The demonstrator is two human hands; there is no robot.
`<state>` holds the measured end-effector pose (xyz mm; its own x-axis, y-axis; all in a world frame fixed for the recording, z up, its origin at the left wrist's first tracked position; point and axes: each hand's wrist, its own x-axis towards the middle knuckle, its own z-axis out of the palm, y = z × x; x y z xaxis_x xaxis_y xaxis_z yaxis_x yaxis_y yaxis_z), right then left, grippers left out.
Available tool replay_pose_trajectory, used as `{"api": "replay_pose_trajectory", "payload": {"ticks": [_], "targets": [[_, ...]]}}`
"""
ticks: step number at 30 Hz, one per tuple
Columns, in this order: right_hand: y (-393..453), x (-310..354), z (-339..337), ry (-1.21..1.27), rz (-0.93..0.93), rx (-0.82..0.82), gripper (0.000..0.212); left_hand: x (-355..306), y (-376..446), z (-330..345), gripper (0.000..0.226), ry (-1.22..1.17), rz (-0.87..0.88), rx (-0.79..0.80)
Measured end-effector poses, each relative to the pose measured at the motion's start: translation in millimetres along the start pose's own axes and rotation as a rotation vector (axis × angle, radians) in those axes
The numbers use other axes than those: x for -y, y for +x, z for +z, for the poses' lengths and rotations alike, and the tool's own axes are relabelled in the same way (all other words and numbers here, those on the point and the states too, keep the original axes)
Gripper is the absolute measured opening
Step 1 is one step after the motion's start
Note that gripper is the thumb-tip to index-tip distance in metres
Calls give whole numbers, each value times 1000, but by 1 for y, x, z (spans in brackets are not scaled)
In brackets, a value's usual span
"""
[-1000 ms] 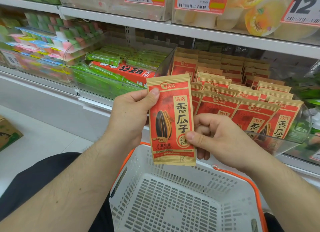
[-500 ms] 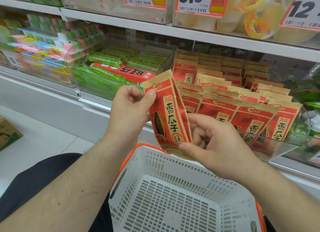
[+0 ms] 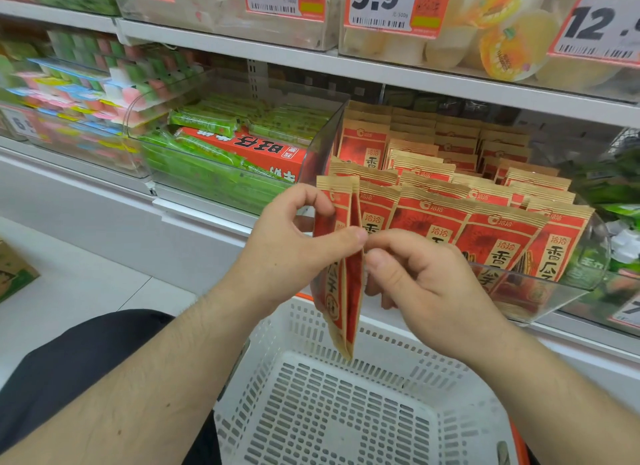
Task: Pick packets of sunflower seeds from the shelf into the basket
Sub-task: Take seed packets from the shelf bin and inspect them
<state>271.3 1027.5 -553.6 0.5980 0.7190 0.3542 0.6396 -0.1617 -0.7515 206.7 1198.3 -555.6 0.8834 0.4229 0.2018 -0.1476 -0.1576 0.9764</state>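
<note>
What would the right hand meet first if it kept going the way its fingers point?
The right hand points left at the held seed packet, which its fingertips seemingly already touch; just beyond is the left hand's thumb.

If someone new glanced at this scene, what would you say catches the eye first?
Most striking is the red and tan seed packet, held edge-on in mid-frame by the left hand and right hand, above the white basket. Behind it, rows of matching packets fill a clear bin on the shelf. Big orange-edged price tags line the top.
</note>
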Motion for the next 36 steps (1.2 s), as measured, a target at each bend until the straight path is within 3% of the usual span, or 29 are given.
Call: {"api": "replay_pose_trajectory", "payload": {"ticks": [7,11,19,25,32,36], "targets": [[2,4,1,46,16,-56,22,1,-3,3,40,181,152,-14],[3,4,1,65,51,-84,31,2,-7,8,37,230,199,76],[7,2,-2,290,189,-32,27,0,-7,7,15,-251,-119,373],[9,3,-3,423,215,2,29,-3,-8,11,19,-393,-194,425],[8,7,-6,334,226,14,27,-2,-7,11,10,-392,-213,377],[3,15,-7,59,197,117,28,-4,-4,10,7,-421,-197,291]]}}
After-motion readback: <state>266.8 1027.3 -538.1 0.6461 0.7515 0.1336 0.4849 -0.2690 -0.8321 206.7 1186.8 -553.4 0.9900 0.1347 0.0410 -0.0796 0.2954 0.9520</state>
